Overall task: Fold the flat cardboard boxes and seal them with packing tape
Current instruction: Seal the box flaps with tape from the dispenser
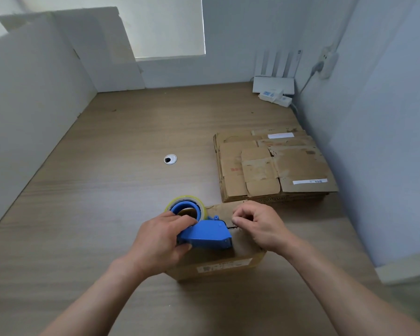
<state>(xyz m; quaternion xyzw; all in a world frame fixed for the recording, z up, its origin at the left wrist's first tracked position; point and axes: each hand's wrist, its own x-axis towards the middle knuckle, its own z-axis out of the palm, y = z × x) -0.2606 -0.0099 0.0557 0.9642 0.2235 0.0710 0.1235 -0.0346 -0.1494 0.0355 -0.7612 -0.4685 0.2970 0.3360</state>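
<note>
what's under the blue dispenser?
A folded box. The dispenser, gripped by the left hand, is over its top. The box's top seam is hidden beneath them.

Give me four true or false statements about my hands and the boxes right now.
1. The left hand grips the blue dispenser. True.
2. The dispenser sits on the stack of flat boxes. False: it rests on the folded box nearest the person; the stack lies beyond it, untouched.
3. The right hand lies flat on the table. False: its fingers are curled in a pinch at the dispenser's front end, seemingly on the loose end of the tape.
4. A router stands in the far right corner. True.
</note>
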